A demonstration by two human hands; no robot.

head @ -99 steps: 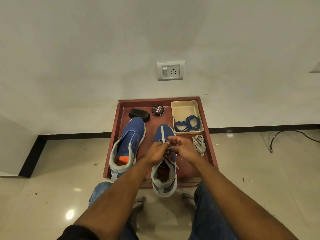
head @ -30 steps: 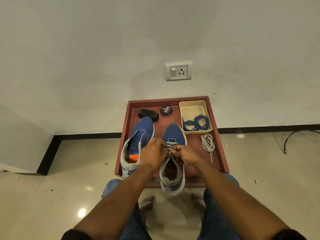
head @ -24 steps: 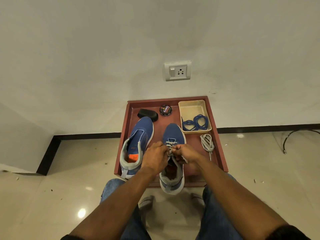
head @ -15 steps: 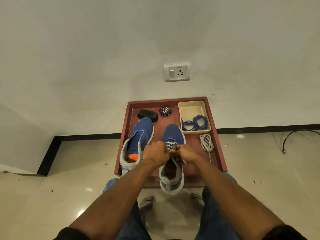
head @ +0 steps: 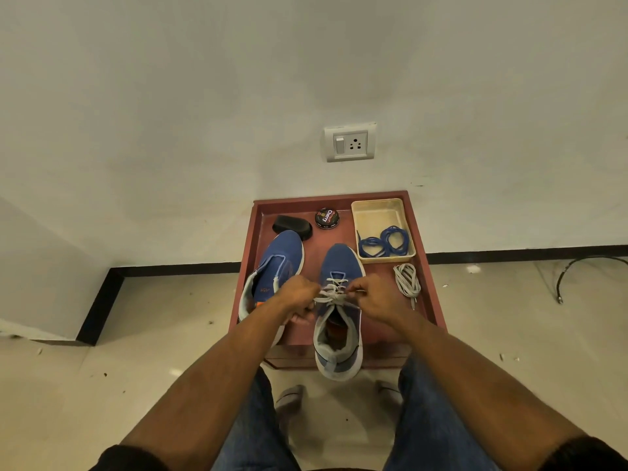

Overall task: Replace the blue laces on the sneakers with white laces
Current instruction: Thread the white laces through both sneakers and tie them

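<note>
Lacing a blue sneaker [head: 338, 321] on a red tray [head: 429, 287].
My left hand [head: 296, 297] and right hand [head: 373, 297] each pinch the white lace [head: 334, 292] between them.

Both forearms are bare from the wrist almost to the elbow. Black sleeves are pushed up high: the left sleeve [head: 132, 458] shows as a dark rounded cuff at about 7 o'clock of the view, the right sleeve [head: 588, 453] as a matching dark cuff at about 5 o'clock. The left hand [head: 297, 295] and right hand [head: 377, 297] wear no gloves; any rings or a watch cannot be made out. The legs are in blue denim jeans [head: 431, 426], faded mid-blue with a soft weave, seen at 6 o'clock between the arms. Footwear below the knees is too blurred to tell.
</note>
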